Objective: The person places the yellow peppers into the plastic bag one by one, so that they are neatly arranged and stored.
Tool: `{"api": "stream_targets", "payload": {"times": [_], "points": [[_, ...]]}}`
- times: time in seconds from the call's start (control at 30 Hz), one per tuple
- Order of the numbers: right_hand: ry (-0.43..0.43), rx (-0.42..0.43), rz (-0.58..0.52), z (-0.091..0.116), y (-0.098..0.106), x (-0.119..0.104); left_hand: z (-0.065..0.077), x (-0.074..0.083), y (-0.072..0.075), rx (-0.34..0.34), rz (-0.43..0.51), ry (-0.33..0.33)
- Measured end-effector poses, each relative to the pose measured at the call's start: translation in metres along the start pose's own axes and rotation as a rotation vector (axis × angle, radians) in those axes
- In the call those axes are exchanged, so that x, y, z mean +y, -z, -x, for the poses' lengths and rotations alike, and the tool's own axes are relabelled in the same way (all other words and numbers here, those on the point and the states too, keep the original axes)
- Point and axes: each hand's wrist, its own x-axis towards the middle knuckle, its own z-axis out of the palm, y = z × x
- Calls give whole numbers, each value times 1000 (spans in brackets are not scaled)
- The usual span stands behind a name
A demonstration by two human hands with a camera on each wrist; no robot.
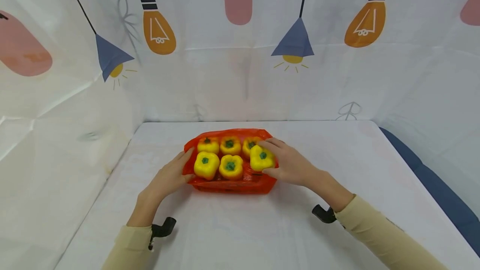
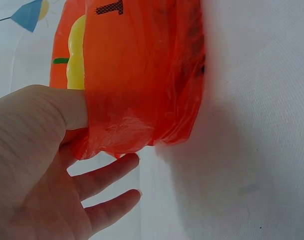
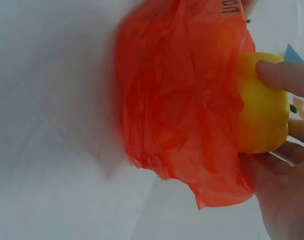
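Note:
A red plastic bag lies on the table with its mouth open upward. Inside, several yellow bell peppers stand in two rows, green stems up. My left hand holds the bag's left edge; in the left wrist view its thumb goes in behind the red plastic, while two fingers extend outside. At the right end of the front row, my right hand grips a yellow bell pepper between thumb and fingers. The lower part of that pepper is hidden behind the bag's side in the right wrist view.
A white-covered table spreads around the bag. Behind it hangs a white curtain printed with lamps and bulbs. Something dark blue runs along the table's right side. Black wrist mounts sit at both cuffs.

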Motion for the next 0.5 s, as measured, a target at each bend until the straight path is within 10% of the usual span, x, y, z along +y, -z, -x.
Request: {"api": "stream_targets", "payload": {"times": [0.5], "points": [[-129,-69,63,0,-33,2,-1,1,-1,6,-5,-14]]}}
